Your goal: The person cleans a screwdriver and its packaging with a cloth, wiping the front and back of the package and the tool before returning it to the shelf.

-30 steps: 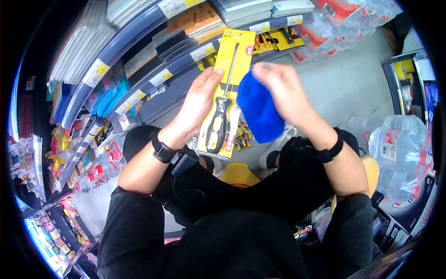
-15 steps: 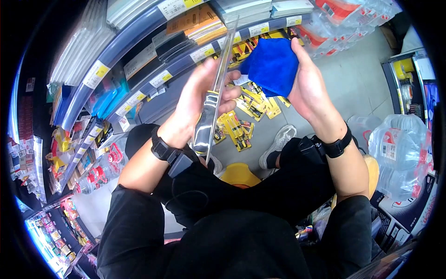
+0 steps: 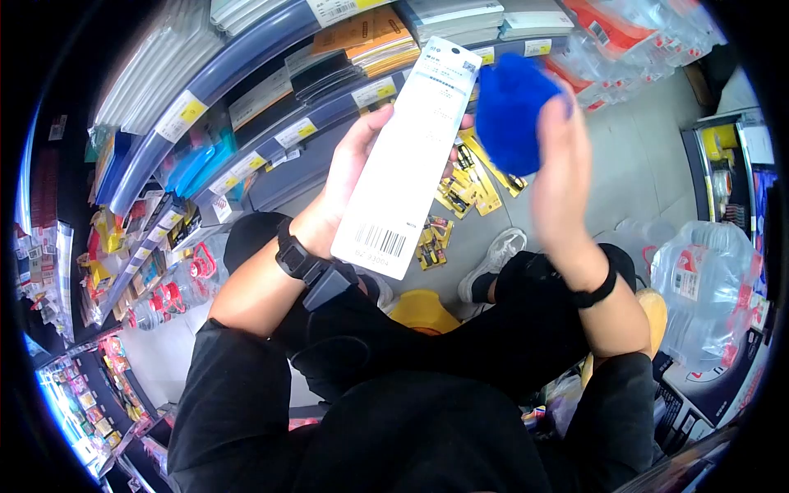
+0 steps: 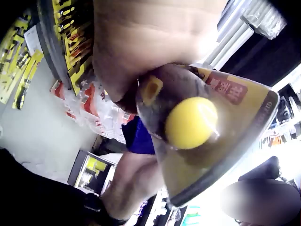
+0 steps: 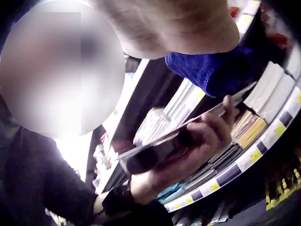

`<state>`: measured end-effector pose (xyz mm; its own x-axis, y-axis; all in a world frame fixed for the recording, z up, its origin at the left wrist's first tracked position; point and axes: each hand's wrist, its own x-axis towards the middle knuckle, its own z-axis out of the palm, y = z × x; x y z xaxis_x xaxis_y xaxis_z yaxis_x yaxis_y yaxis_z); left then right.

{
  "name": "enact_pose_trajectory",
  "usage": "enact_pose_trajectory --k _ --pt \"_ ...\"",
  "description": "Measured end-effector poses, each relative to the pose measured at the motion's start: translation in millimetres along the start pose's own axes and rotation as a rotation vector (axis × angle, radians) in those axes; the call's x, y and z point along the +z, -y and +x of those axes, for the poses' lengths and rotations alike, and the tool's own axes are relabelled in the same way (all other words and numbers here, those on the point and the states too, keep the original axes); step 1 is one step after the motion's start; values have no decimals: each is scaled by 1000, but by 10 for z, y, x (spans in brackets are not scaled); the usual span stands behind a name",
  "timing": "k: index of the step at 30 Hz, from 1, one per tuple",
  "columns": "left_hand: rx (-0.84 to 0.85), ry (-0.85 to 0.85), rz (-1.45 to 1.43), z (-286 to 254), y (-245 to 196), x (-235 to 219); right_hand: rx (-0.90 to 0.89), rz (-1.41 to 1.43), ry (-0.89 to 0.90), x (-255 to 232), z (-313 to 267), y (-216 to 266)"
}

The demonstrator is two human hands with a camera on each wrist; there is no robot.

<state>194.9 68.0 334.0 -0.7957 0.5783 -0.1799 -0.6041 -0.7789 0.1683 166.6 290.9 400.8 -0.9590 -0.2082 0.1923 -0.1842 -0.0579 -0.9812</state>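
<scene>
My left hand [image 3: 355, 156] grips a carded screwdriver [image 3: 407, 164] by its edges. In the head view the white back of the card faces up, with a barcode at its near end. The left wrist view shows the screwdriver's yellow handle end [image 4: 192, 123] under clear plastic. A blue cloth [image 3: 514, 115] is held in my right hand [image 3: 563, 177], just right of the card's far end. That hand is blurred in the head view. From the right wrist, the cloth [image 5: 207, 70] appears close over the card's upper end.
Several yellow tool packs [image 3: 468, 185] lie on the grey floor beyond my shoes. A shelf with price tags [image 3: 296, 131] and stacked notebooks [image 3: 378, 41] runs along the far left. Wrapped water bottles [image 3: 707, 287] stand at the right, and a yellow stool [image 3: 423, 311] is between my legs.
The left hand has turned the carded screwdriver over, from its yellow front through edge-on to its white back. The right hand moved the cloth off the card, then slightly right and up.
</scene>
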Motion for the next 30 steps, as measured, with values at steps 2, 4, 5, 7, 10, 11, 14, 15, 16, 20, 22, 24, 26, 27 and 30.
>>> enact_pose_trajectory --k 2,4,5,7,10,11,14,15,16,20,22,24,26,27,30 --pt "11 -39 -90 -25 -43 -140 -593 -521 348 30 -77 -75" --pt "63 -280 177 -44 94 310 -514 -609 602 329 -389 91" --pt "39 -237 250 -54 83 173 -521 -708 573 379 -546 29" --pt "41 -320 329 -101 150 152 -522 -759 593 383 -558 -67" --pt "27 -320 352 -172 237 236 -557 -726 573 357 -484 -26" --pt "25 -316 344 -181 266 244 -553 -740 570 360 -481 -51" --pt "34 -314 305 -159 320 266 -542 -785 545 337 -467 -123" --pt "46 -315 294 -146 331 261 -542 -796 531 325 -448 -119" --pt "57 -313 289 -142 332 267 -544 -808 518 316 -420 -121" --pt "137 -463 573 -122 422 501 -569 -912 333 213 -232 -129" --pt "22 -240 475 -141 341 237 -536 -974 281 142 -120 -130" --pt "-9 -133 622 -201 316 201 -536 -1022 218 76 -24 -154" --pt "-32 -176 688 -191 348 353 -554 -1021 150 7 73 -256" --pt "-88 -164 637 -170 336 374 -562 -1014 117 -34 129 -312" --pt "-112 -74 630 -160 343 396 -552 -930 61 -132 273 -324"
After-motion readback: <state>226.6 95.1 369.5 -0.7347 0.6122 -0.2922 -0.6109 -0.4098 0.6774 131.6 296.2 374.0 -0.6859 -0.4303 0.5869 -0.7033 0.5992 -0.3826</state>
